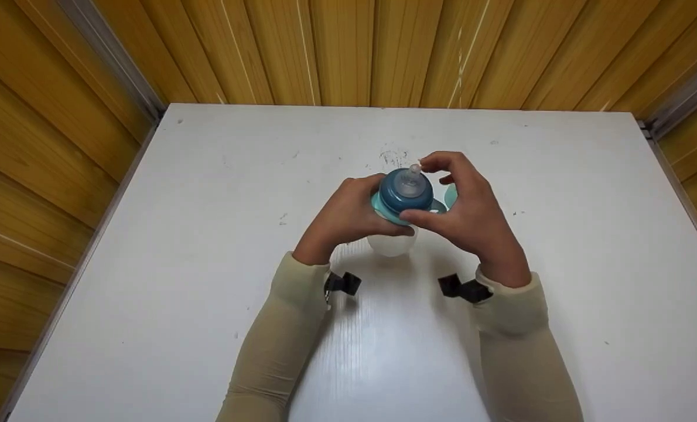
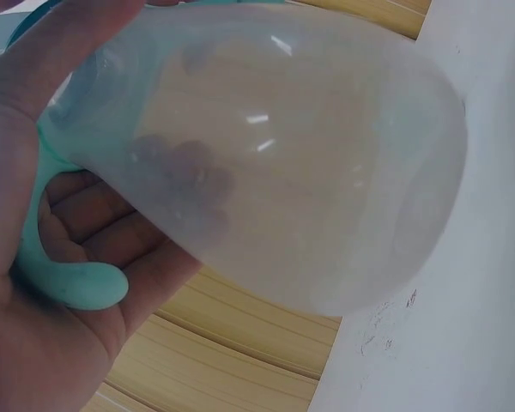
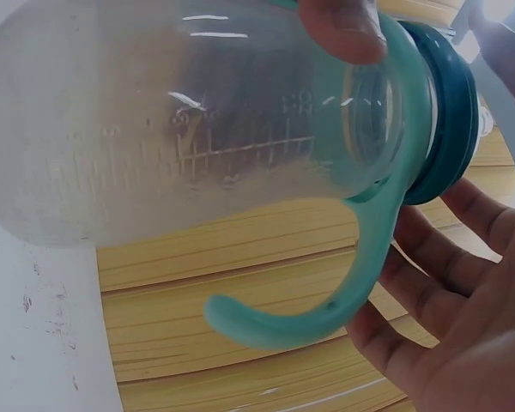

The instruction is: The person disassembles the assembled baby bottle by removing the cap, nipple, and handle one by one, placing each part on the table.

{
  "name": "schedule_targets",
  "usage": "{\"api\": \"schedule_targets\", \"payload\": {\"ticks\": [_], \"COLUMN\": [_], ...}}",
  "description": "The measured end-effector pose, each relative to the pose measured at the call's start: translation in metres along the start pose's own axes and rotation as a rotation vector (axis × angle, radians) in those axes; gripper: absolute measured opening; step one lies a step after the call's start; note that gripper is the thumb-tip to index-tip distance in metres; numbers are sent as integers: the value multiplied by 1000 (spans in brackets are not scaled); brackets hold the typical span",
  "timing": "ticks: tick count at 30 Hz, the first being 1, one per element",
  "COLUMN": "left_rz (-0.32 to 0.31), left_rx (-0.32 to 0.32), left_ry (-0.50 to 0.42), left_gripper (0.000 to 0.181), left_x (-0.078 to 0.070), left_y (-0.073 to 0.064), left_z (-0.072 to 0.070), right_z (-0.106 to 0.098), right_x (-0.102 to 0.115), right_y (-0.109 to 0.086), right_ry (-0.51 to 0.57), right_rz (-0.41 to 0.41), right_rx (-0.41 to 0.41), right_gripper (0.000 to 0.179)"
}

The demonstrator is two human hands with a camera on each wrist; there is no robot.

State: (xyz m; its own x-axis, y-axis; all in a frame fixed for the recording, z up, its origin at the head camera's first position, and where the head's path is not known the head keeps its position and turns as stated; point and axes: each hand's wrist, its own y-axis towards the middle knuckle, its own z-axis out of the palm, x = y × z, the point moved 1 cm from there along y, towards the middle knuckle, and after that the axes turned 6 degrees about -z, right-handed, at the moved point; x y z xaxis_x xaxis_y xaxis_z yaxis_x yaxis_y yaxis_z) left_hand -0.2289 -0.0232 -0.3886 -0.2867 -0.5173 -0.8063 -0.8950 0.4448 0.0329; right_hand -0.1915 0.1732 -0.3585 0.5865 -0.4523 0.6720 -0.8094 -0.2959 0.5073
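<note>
At centre, bottle (image 1: pixel 392 245) upright, teat (image 1: pixel 410 183) up

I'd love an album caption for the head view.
Left hand grips a baby bottle, right hand at its blue collar.

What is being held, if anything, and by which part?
A translucent plastic baby bottle. The left hand grips its mint green handled plastic collar; the right hand is at its dark blue plastic ring; whether it grips cannot be told.
</note>
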Motion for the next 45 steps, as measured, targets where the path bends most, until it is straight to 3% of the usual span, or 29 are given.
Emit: {"api": "schedule_targets", "payload": {"ticks": [18,32,45], "left_rz": [-26,16,58], "left_rx": [9,13,14], "left_ry": [9,-2,-2], "left_gripper": [70,71,71], "left_x": [-2,-1,-1], "left_y": [-2,-2,-2], "left_z": [0,0,0], "right_z": [5,1,-2], "right_x": [-2,-4,-4], "right_y": [1,-1,-2], "right_ry": [-12,-20,16], "right_rz": [27,-52,-29], "right_rx": [4,48,69], "right_gripper": [61,54,58]}}
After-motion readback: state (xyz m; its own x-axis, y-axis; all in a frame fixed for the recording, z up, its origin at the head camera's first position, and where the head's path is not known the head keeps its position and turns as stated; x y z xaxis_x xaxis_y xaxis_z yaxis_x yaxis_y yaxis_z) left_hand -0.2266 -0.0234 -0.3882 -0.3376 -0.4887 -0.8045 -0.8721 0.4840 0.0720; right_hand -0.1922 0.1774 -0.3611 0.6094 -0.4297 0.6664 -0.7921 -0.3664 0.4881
